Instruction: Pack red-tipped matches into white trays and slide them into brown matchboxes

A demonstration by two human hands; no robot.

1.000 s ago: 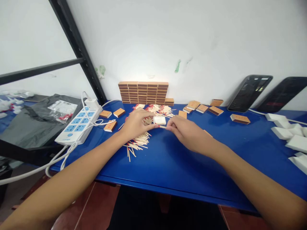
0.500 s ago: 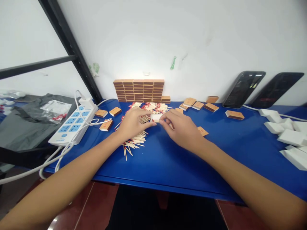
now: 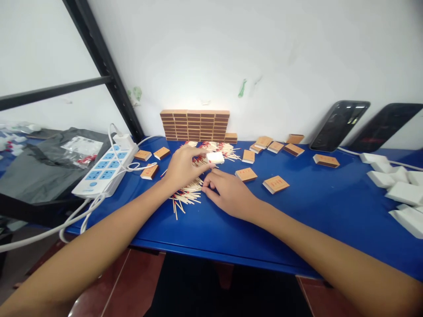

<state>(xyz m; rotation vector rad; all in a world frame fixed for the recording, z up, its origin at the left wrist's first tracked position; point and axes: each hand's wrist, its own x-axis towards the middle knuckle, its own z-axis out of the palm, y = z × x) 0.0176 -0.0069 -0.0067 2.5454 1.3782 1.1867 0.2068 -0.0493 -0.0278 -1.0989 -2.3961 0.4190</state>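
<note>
My left hand [image 3: 185,166] pinches a small white matchbox tray [image 3: 215,157] between thumb and fingers, above the heap of matches. Loose red-tipped matches [image 3: 189,193] spread on the blue table under and around that hand. My right hand [image 3: 228,191] is at the heap's right edge, just below the tray, its fingers curled together by the match ends. Whether a match is between those fingertips is too small to tell. Two orange matchboxes, a nearer matchbox [image 3: 276,184] and another matchbox [image 3: 246,175], lie right of my right hand.
Stacked matchboxes [image 3: 194,125] form a block against the wall. More matchboxes [image 3: 263,141] lie scattered behind. A white power strip [image 3: 105,169] with cables is at left. Two phones, one a black phone [image 3: 340,125], lean at right, near piled white trays [image 3: 405,193].
My right hand has left the white tray and moved down and left to the matches. My left hand keeps hold of the tray. The view has shifted slightly.
</note>
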